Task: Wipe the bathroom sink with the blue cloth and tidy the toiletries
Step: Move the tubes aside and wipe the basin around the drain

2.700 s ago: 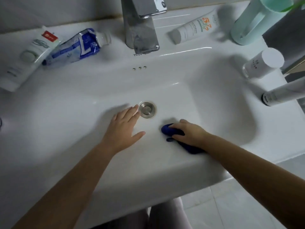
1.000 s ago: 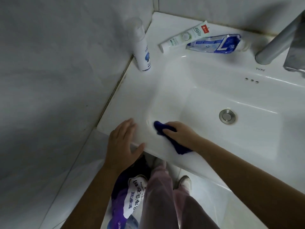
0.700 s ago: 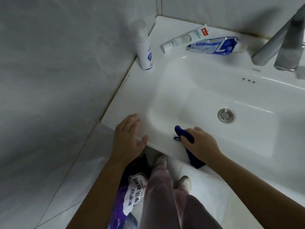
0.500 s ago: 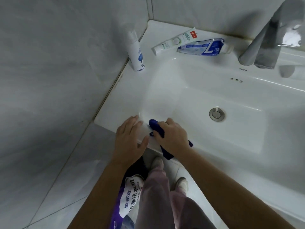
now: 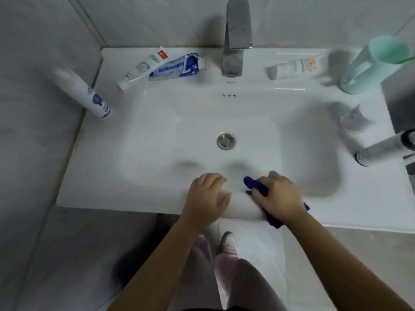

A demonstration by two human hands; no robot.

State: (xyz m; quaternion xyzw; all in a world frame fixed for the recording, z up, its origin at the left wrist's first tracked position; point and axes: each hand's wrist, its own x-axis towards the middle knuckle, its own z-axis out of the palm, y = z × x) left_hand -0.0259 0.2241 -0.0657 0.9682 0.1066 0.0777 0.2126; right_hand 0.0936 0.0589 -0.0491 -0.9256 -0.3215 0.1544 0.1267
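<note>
The sink (image 5: 94, 180) was smooth, glossy white ceramic with highlights along its back ledge, while the faucet (image 5: 235, 37) at the top centre and the round drain (image 5: 225, 141) mid-frame were silvery metal with a duller sheen. The blue cloth (image 5: 256, 184) right of centre looked soft and matt, the crumpled blue toothpaste tube (image 5: 177, 67) at the upper left was shiny, creased plastic, and the wall tiles (image 5: 157, 19) were smooth grey.

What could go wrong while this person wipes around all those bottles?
If the right hand sweeps the blue cloth outward along the rim, it could tip the upright spray bottle at the left edge. The tall white bottle sits close to the sink's right edge and might be knocked to the floor.
</note>
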